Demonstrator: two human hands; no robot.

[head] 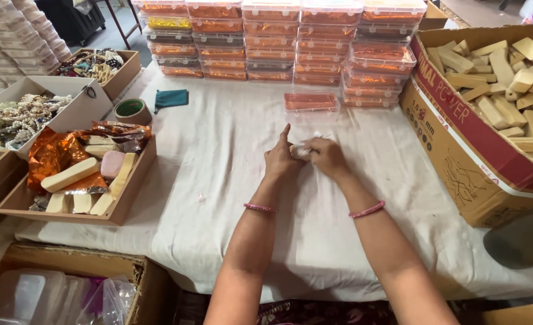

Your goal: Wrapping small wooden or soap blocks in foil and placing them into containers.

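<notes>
At the middle of the frame I have both hands together on the white cloth-covered table (230,156). My left hand (281,161) and right hand (326,157) pinch a small pale block wrapped in clear film (302,150) between their fingers, the left forefinger pointing up. Just above them lies one clear plastic box lined with orange foil (310,102), not yet stacked. Along the top stand many filled orange-lined boxes (278,42), so I judge much is done. The big cardboard carton of pale wooden blocks (459,150) at right is far from empty.
</notes>
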